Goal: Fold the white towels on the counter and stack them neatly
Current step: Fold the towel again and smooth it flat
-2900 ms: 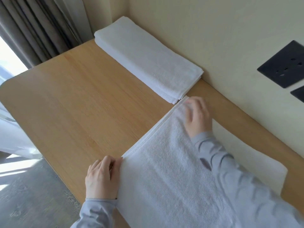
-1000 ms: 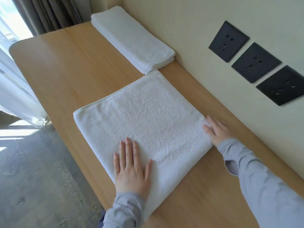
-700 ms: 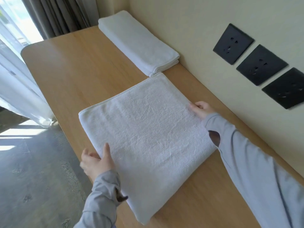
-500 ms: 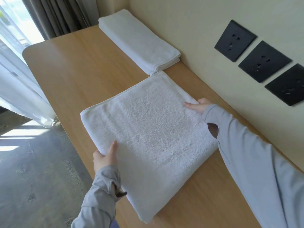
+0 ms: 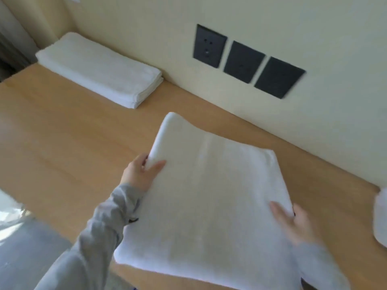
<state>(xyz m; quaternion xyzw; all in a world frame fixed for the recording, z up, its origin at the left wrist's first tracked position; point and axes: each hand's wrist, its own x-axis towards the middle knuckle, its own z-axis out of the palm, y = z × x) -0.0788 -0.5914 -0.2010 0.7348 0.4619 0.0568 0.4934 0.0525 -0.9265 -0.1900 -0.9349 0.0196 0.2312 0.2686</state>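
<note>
Left grip (image 5: 139, 174), right grip (image 5: 297, 222), pinching folded towel (image 5: 209, 195)

held towel (image 5: 209, 195): white terry cloth, soft nap, matt
towel stack (image 5: 98, 68), counter's far end: same white cloth, matt
counter (image 5: 62, 143): light wood grain, smooth, faint sheen
socket plates (image 5: 244, 61), above counter: dark, matt, plastic-looking
sleeve (image 5: 100, 237): grey cloth, matt

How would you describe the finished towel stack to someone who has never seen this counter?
Go left along the wall from the three black sockets to the counter's far corner. The stack lies there beside the wall. Unlike the held towel, it is narrow, layered and untouched.
</note>
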